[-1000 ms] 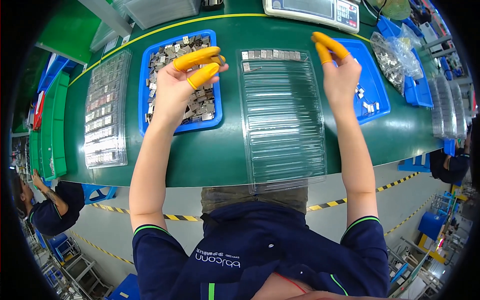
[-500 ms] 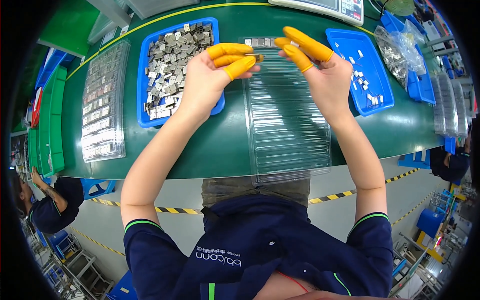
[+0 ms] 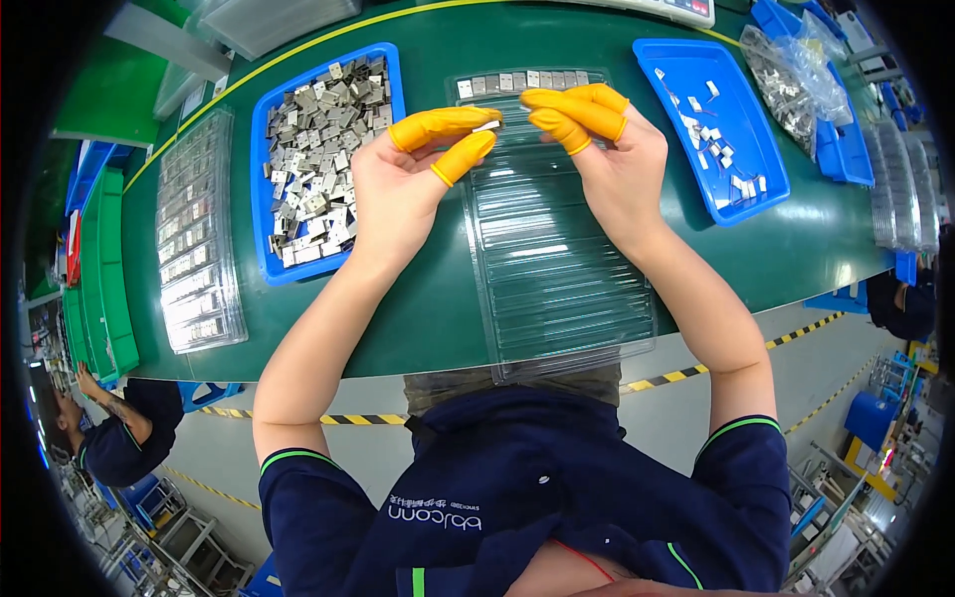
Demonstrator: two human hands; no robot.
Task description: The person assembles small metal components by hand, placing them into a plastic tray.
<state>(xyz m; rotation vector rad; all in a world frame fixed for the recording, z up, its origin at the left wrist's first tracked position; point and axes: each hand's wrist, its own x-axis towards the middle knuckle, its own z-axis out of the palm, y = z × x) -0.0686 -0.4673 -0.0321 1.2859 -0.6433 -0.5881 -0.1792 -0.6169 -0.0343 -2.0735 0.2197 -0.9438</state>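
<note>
With yellow finger cots on thumb and fingers, my left hand [image 3: 403, 184] pinches a small USB connector [image 3: 485, 126], its pale face showing at the fingertips. Close to its right, my right hand [image 3: 617, 154], in the same cots, has thumb and forefinger pressed together; whatever lies between them is hidden. Both hands are over the far part of a clear ribbed plastic tray [image 3: 557, 289]. Along that tray's far end runs a row of metal USB connectors [image 3: 519, 82], several side by side. Fingertips of the two hands are a small gap apart.
A blue bin [image 3: 261, 214] heaped with USB connectors stands at left. Beyond it lies a filled clear tray [image 3: 199, 239]. At right, a blue tray [image 3: 741, 199] holds small white parts; plastic bags [image 3: 781, 90] and stacked clear trays [image 3: 900, 204] are farther right. A co-worker [image 3: 129, 428] is at far left.
My right hand has come left and its fingers have closed together near my left hand. The connector in my left hand now shows its pale face. The view has shifted slightly.
</note>
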